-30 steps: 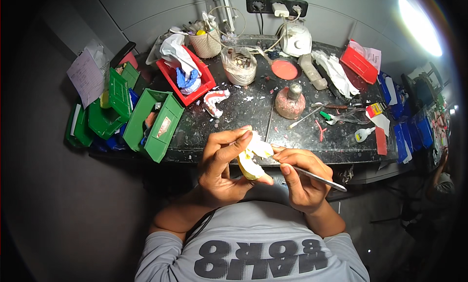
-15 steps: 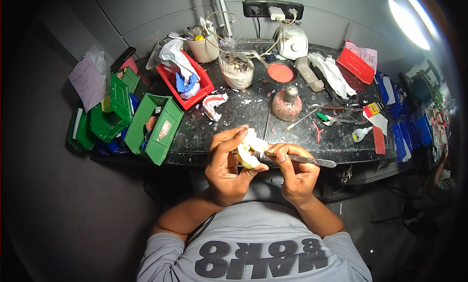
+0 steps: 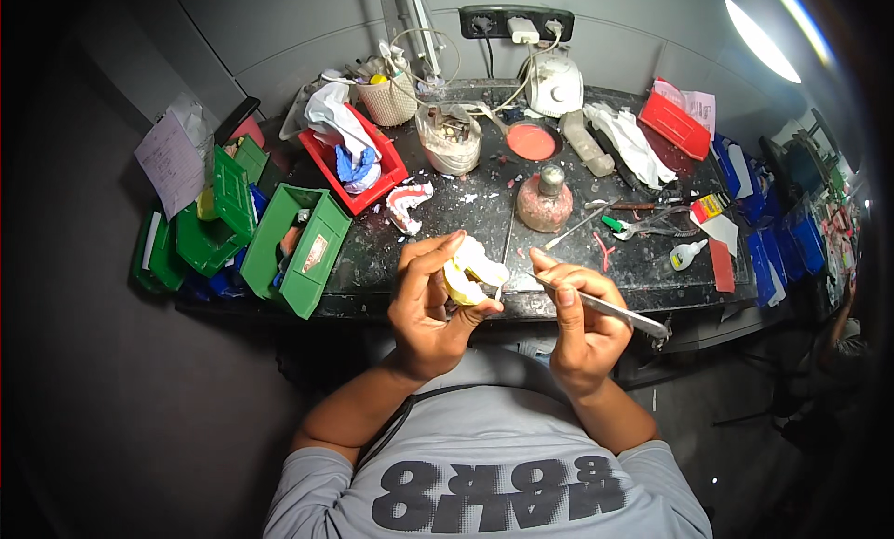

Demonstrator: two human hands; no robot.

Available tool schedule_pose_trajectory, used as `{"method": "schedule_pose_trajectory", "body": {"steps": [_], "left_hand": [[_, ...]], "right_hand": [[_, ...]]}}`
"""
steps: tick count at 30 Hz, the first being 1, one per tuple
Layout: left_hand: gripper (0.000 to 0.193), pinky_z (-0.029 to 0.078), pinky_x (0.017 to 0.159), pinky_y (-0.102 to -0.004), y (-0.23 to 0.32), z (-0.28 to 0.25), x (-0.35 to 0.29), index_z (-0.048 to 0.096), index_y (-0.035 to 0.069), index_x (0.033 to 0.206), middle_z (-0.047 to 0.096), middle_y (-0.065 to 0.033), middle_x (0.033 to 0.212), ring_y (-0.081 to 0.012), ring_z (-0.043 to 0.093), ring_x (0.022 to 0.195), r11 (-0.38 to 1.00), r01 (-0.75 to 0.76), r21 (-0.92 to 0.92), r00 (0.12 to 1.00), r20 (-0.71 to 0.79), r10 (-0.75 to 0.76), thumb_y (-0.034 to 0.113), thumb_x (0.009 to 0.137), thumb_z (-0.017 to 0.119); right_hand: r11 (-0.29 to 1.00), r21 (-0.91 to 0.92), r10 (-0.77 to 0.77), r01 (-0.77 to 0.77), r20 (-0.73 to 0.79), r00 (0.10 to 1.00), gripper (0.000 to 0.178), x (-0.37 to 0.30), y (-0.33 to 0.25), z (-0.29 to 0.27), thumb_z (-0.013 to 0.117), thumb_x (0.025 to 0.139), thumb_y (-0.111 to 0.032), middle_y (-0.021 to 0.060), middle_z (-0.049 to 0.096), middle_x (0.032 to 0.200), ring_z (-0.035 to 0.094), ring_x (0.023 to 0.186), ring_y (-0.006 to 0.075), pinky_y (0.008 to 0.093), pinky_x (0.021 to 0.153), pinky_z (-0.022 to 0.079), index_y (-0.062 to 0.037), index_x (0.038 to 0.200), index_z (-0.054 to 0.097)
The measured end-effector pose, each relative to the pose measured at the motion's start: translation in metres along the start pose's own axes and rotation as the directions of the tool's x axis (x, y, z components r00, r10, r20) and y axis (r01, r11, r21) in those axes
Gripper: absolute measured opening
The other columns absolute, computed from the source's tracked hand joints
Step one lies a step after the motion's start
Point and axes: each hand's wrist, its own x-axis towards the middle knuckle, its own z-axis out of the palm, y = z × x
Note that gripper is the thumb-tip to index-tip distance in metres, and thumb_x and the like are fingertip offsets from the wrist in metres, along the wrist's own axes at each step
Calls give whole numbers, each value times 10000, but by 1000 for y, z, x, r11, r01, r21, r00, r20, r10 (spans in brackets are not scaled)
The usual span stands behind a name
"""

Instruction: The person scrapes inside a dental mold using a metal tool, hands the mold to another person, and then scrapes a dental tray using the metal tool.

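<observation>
My left hand (image 3: 426, 306) is closed around a pale yellow-and-white dental cast (image 3: 477, 267), holding it above the bench's front edge. The cast has a curved arch shape with a gap in its middle. My right hand (image 3: 589, 329), just to the right, grips a slim metal spatula knife (image 3: 622, 313). The knife's broad end points down to the right, and its thin tip points toward the cast without touching it. Behind the cast, on the bench, rests another dental cast (image 3: 408, 206) in white with a red-pink band.
Green bins (image 3: 298, 245) and a red bin (image 3: 396, 171) stand on the left. Toward the centre are a bag-lined tub (image 3: 449, 157), a dish of pink material (image 3: 531, 141) and a metal-topped burner bottle (image 3: 545, 204). A small white bottle (image 3: 687, 255) and pliers (image 3: 656, 224) lie on the right.
My right hand has drawn back to the right with the spatula knife, whose tip has come away from the cast. The cast has turned a little in my left hand.
</observation>
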Motion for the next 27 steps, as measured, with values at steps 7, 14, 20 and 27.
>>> {"method": "schedule_pose_trajectory", "body": {"steps": [7, 14, 20, 27], "left_hand": [[760, 544, 981, -312, 16, -1, 3, 541, -61, 1397, 503, -152, 1322, -200, 599, 1186, 997, -61, 55, 996, 63, 58, 117, 775, 940], [793, 548, 972, -311, 24, -1, 0, 550, -53, 1375, 507, -164, 1300, -216, 610, 1174, 987, -101, 126, 993, 81, 92, 147, 733, 970], [808, 489, 1025, -335, 31, -11, 6, 506, -74, 1418, 487, -140, 1299, -189, 580, 1186, 964, 134, -230, 972, 220, -83, 82, 758, 946], [854, 472, 1027, -321, 40, -11, 8, 501, -69, 1431, 473, -124, 1273, -183, 580, 1160, 980, 111, -164, 957, 282, -62, 64, 725, 963]], "right_hand": [[995, 26, 94, -99, 151, 984, 103, 5, -10, -2, 585, 1044, 21, 199, 705, 1082, 704, 1124, 310, 456, 1050, 540, 98, 1097, 628], [1000, -9, 4, -3, 144, 990, 87, 2, -10, -1, 604, 1018, 56, 200, 706, 1075, 714, 1097, 323, 451, 1006, 563, 107, 1081, 635], [990, 99, 93, -104, 103, 990, 103, 5, -17, -4, 633, 1024, -12, 200, 714, 1045, 697, 970, 217, 329, 888, 559, 74, 1080, 634], [992, -94, -67, 81, 148, 987, 73, 3, -22, -2, 649, 990, 29, 215, 718, 1010, 718, 944, 253, 354, 853, 584, 83, 1039, 657]]}}
